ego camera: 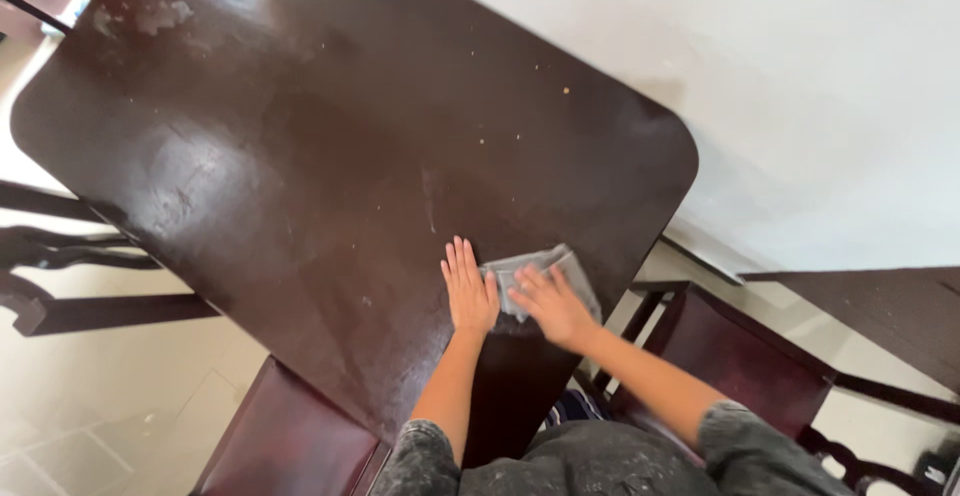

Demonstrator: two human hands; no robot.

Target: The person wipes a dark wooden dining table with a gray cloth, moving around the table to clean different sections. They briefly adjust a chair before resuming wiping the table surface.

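Note:
A dark brown wooden table [300, 156] with rounded corners fills most of the view. Near its right edge lies a small grey cloth [530, 268]. My right hand [552, 304] presses flat on the cloth, fingers spread over it. My left hand [468, 288] rests flat on the bare tabletop just left of the cloth, fingers together, holding nothing. Pale crumbs and smears dot the table surface, mostly toward the far end.
A dark red chair seat [290, 436] stands at the table's near left edge, another chair [740, 356] at the right. Chair backs [60, 286] show at the far left. A white wall [800, 86] runs along the table's right side. The floor is light tile.

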